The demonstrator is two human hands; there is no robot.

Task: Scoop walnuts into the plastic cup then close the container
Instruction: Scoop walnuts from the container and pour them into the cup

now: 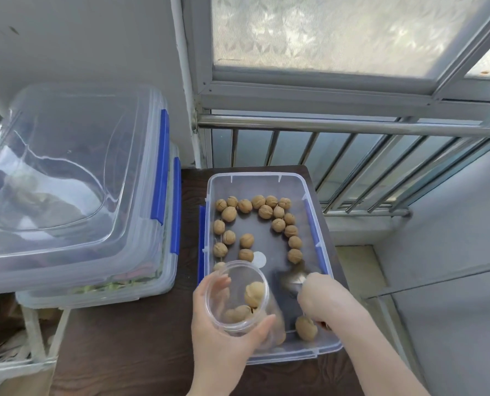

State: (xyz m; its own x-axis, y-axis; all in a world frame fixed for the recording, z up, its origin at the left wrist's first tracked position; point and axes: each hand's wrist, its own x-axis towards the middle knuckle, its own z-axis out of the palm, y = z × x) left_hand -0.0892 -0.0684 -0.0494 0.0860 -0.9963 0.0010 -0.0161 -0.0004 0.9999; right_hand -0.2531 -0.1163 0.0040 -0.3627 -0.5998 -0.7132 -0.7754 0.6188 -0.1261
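A clear rectangular container (266,176) with blue clips sits open on a dark wooden table, with several walnuts (246,240) scattered around its floor. My left hand (223,338) grips a clear plastic cup (236,284), tilted over the container's near end, with a few walnuts inside it. My right hand (323,298) holds a metal spoon (293,277), blurred, its bowl just right of the cup's mouth. One loose walnut (306,328) lies below my right hand inside the container.
The clear lid (66,167) rests on top of a stacked storage box (95,292) at the left. A metal railing (352,128) and frosted window stand behind the table. The dark table (123,352) extends toward me at the front left.
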